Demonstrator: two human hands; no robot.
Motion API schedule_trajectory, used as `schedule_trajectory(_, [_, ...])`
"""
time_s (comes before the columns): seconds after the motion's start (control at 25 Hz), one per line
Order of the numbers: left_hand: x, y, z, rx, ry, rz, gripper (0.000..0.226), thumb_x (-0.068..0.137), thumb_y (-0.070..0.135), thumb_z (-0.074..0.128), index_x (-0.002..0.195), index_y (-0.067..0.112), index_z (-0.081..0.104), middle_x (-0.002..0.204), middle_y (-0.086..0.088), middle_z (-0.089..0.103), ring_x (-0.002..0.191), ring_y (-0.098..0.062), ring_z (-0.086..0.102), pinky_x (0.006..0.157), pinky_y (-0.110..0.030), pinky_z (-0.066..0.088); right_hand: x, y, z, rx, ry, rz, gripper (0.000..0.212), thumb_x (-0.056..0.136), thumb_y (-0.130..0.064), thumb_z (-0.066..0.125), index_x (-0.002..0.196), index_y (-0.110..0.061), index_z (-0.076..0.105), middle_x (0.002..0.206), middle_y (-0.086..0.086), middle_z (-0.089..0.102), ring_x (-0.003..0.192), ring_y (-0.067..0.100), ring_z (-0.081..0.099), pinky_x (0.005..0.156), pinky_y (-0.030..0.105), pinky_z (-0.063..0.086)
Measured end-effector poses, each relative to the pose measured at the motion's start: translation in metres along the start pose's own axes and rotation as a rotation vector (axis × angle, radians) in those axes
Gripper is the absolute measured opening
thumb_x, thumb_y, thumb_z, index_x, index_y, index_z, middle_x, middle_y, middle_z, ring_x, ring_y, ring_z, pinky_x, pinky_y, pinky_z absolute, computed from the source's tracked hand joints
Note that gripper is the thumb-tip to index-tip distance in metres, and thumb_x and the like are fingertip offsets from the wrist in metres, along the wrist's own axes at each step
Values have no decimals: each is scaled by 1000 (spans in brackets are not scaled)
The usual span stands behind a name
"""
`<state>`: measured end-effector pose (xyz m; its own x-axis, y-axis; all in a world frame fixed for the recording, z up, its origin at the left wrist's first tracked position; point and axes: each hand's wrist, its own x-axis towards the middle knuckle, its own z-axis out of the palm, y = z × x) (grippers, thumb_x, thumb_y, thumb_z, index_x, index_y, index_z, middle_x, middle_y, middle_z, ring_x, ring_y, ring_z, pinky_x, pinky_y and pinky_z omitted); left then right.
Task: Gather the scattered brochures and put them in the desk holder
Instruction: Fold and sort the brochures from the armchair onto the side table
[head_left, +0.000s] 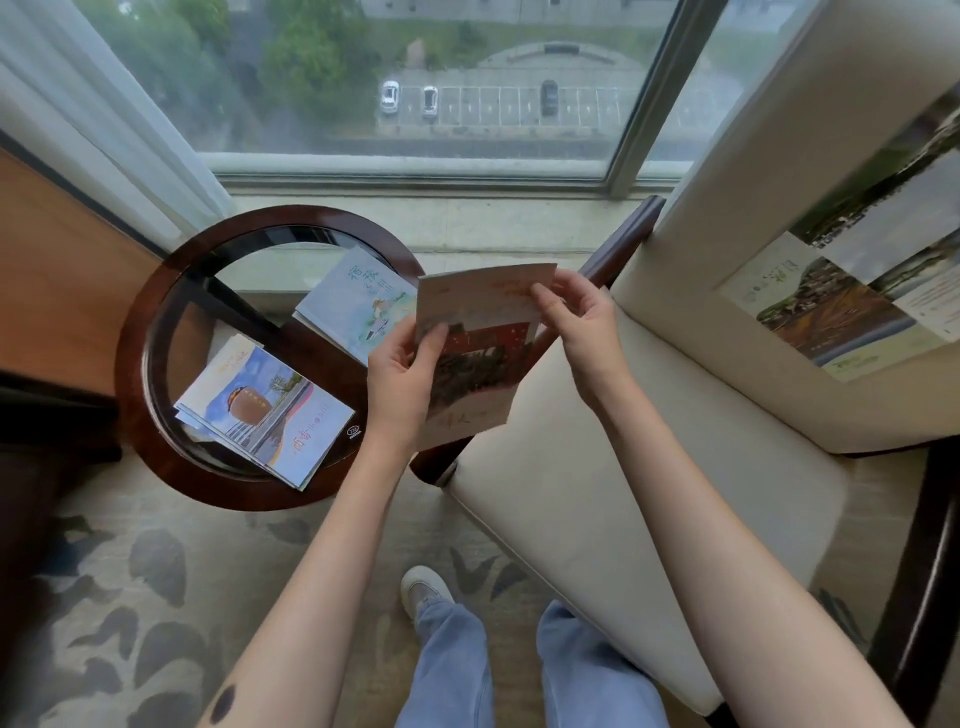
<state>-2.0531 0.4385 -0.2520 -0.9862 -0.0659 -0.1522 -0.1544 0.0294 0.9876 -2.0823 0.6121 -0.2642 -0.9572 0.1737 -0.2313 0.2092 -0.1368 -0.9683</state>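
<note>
The brochure (483, 322) was up between the glass table (132, 338) and the cream armchair (597, 467), left hand (402, 379) pinching its left edge, right hand (582, 325) its top corner, both grips closed on it; a jar-cover brochure (270, 410) and a pale blue brochure (358, 306) lay on the table.

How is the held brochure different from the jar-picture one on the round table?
The held brochure is lifted, pinched by the left hand and right hand; the jar brochure lies flat on the table, atop others. The held brochure shows red; the jar brochure mostly blue sky. Both are illustrated.
</note>
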Motion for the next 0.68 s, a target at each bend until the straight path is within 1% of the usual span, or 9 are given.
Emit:
schedule_trajectory(0.04, [0, -1, -8, -9, -2, -15, 15, 93, 19, 53, 99, 27, 64, 93, 7, 68, 91, -5, 64, 75, -18, 52, 1, -2, 9, 27, 6, -1, 11, 89, -9, 59, 95, -16, 65, 89, -5, 69, 87, 11, 64, 74, 23, 51])
schedule_trajectory(0.12, [-2, -6, -24, -18, -15, -40, 14, 94, 18, 52, 97, 21, 65, 90, 7, 69, 87, -3, 65, 72, -17, 53, 2, -7, 30, 135, 64, 13, 15, 89, -8, 59, 85, -20, 65, 81, -7, 69, 76, 7, 65, 67, 23, 53])
schedule_trajectory(0.24, [-11, -23, -50, 54, -7, -97, 16, 95, 17, 50, 93, 15, 65, 83, 8, 68, 78, 1, 63, 66, -11, 46, 6, -10, 64, 291, 191, 20, 15, 88, -6, 60, 82, -18, 65, 84, -1, 66, 70, 6, 65, 61, 19, 53])
schedule_trajectory(0.32, [-17, -40, -71, 144, -34, -129, 26, 95, 20, 48, 87, -2, 62, 77, -6, 60, 74, -14, 56, 65, -23, 40, 10, -11, 86, 266, 247, 16, 12, 87, -6, 62, 83, -18, 64, 88, 2, 64, 73, 9, 63, 61, 18, 53])
schedule_trajectory(0.4, [-22, -49, -93, 197, -2, -118, 37, 96, 21, 48, 77, -11, 53, 71, -11, 48, 67, -21, 42, 62, -32, 31, 13, -7, 106, 237, 233, 26, 11, 87, -8, 61, 84, -19, 62, 89, 1, 64, 75, 9, 62, 63, 19, 54])
schedule_trajectory(0.48, [-19, -51, -116, 193, 183, -90, 37, 96, 19, 48, 69, -6, 47, 66, -9, 40, 63, -19, 35, 60, -32, 28, 9, 4, 131, 115, 102, 116, 5, 91, -14, 58, 89, -17, 61, 88, 0, 62, 76, 11, 61, 65, 23, 54])
schedule_trajectory(0.56, [-10, -50, -141, 77, 449, -143, 27, 96, 19, 46, 73, 6, 48, 71, -8, 41, 69, -17, 38, 64, -31, 31, -6, 26, 157, -193, -160, 216, 14, 94, -19, 51, 94, -8, 60, 85, 3, 58, 77, 15, 57, 63, 26, 50])
schedule_trajectory(0.6, [-5, -52, -157, 23, 561, -184, 25, 97, 20, 46, 75, 8, 49, 72, -8, 43, 71, -18, 40, 65, -31, 33, -16, 39, 171, -292, -302, 247, 21, 96, -19, 47, 92, -3, 59, 82, 4, 57, 74, 16, 57, 59, 25, 49])
schedule_trajectory(0.68, [3, -60, -186, 20, 669, -235, 31, 97, 23, 46, 67, 14, 45, 64, -6, 43, 64, -19, 43, 58, -31, 33, -33, 58, 191, -312, -464, 311, 27, 99, -20, 39, 84, -10, 58, 73, -3, 61, 58, 10, 62, 46, 18, 49])
